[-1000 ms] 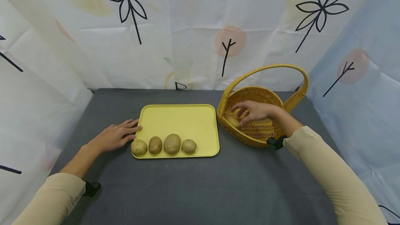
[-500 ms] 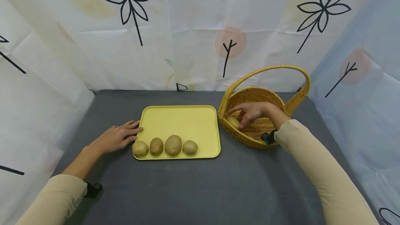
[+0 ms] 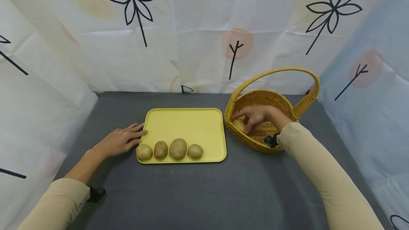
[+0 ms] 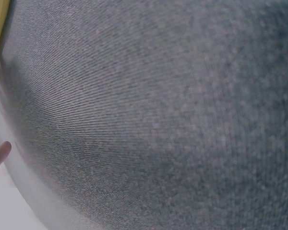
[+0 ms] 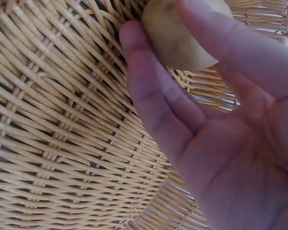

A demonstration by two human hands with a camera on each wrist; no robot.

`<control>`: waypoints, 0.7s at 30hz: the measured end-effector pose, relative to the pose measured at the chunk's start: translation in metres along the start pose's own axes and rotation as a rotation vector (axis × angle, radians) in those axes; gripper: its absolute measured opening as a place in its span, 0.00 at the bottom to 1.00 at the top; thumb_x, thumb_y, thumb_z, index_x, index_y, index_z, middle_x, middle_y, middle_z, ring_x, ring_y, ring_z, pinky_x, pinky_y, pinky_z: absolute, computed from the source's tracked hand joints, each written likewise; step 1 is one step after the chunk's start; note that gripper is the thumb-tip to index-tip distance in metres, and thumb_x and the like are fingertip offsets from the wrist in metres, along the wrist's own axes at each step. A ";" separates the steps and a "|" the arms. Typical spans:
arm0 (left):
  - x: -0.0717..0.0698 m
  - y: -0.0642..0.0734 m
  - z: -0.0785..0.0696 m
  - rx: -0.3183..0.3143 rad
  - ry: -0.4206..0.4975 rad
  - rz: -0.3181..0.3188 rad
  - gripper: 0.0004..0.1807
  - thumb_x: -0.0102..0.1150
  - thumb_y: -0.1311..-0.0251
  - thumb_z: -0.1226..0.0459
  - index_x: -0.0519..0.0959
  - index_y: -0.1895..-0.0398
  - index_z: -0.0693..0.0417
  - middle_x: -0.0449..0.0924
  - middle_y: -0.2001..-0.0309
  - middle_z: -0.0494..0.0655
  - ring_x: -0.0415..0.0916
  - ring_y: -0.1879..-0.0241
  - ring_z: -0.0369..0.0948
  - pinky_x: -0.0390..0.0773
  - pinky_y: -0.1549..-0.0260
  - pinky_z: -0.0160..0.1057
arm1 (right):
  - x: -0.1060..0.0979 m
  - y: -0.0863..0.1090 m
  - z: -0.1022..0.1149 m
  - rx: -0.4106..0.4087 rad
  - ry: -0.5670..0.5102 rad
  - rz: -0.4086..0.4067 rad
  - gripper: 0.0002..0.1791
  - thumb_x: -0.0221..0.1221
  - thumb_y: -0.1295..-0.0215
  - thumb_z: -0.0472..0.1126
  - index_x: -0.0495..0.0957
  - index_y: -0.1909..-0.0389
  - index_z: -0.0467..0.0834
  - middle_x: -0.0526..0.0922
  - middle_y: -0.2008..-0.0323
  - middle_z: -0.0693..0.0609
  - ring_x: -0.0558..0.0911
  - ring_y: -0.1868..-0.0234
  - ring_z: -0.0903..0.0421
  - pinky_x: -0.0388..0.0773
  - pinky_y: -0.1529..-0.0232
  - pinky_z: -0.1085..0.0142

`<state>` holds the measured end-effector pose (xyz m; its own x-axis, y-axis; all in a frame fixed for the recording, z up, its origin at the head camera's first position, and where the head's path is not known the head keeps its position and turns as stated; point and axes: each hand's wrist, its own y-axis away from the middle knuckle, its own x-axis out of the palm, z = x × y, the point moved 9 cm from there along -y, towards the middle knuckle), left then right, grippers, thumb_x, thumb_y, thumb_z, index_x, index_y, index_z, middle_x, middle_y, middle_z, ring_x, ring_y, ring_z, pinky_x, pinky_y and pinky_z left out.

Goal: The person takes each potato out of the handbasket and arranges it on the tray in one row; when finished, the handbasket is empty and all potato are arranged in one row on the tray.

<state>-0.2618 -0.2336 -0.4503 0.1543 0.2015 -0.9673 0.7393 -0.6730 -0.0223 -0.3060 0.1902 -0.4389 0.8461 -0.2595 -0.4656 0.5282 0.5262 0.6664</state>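
Note:
My right hand reaches down into a yellow wicker basket, where it pinches a potato near the left wall. The right wrist view has the thumb over one side of this potato and fingers along the other. On the left, my left hand lies with fingers extended, their tips at the left edge of a yellow tray. Several potatoes stand in a row along the tray's near side, among them a large one and a small round one. The left wrist view catches only fingertips.
The basket's tall handle arches over my right hand. Dark grey cloth covers the table. White printed curtains hang at the back and sides. A thin dark cable shows at the lower right.
My right hand has moved lower into the basket, and its thumb and fingers have closed round the potato. The left hand stays at the tray edge.

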 end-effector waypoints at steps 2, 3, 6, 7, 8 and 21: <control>0.000 0.000 0.000 0.001 -0.002 0.000 0.23 0.58 0.29 0.61 0.75 0.33 0.55 0.64 0.29 0.62 0.63 0.32 0.62 0.76 0.57 0.55 | -0.001 0.000 0.000 0.001 0.015 -0.012 0.46 0.71 0.41 0.37 0.59 0.24 0.44 0.63 0.34 0.36 0.76 0.48 0.50 0.79 0.51 0.60; 0.000 0.000 0.000 0.000 -0.003 0.001 0.23 0.58 0.29 0.61 0.75 0.33 0.55 0.64 0.29 0.63 0.63 0.32 0.62 0.76 0.57 0.55 | -0.002 0.000 0.000 0.004 0.015 -0.018 0.46 0.71 0.42 0.37 0.59 0.24 0.43 0.64 0.34 0.36 0.76 0.48 0.50 0.79 0.51 0.59; 0.000 0.000 -0.001 0.001 -0.008 0.003 0.23 0.57 0.29 0.61 0.75 0.33 0.55 0.64 0.29 0.63 0.63 0.32 0.62 0.76 0.56 0.56 | -0.003 0.002 0.002 0.001 0.026 -0.028 0.47 0.71 0.41 0.36 0.58 0.24 0.42 0.65 0.35 0.35 0.77 0.47 0.49 0.79 0.51 0.57; 0.000 0.000 -0.001 0.000 -0.008 0.004 0.23 0.57 0.29 0.61 0.75 0.33 0.55 0.65 0.29 0.63 0.63 0.32 0.62 0.76 0.56 0.56 | -0.003 0.003 0.002 0.004 0.029 -0.031 0.47 0.71 0.41 0.36 0.57 0.24 0.42 0.66 0.35 0.35 0.77 0.47 0.48 0.79 0.50 0.57; 0.000 0.000 -0.002 0.000 -0.009 0.005 0.23 0.57 0.29 0.61 0.75 0.33 0.55 0.65 0.29 0.63 0.63 0.32 0.62 0.76 0.55 0.57 | -0.002 0.004 0.004 0.000 0.028 -0.031 0.47 0.70 0.41 0.36 0.56 0.24 0.42 0.67 0.36 0.35 0.77 0.46 0.48 0.78 0.50 0.57; -0.002 0.000 -0.001 0.000 -0.001 -0.002 0.23 0.58 0.29 0.61 0.76 0.33 0.55 0.65 0.30 0.63 0.63 0.32 0.62 0.76 0.54 0.57 | -0.009 0.035 0.033 -0.206 0.056 -0.110 0.43 0.69 0.38 0.39 0.59 0.26 0.40 0.68 0.35 0.38 0.71 0.35 0.37 0.74 0.42 0.49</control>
<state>-0.2612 -0.2332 -0.4485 0.1524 0.2023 -0.9674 0.7397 -0.6725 -0.0241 -0.2926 0.1844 -0.3926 0.7759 -0.2822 -0.5643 0.5862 0.6531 0.4794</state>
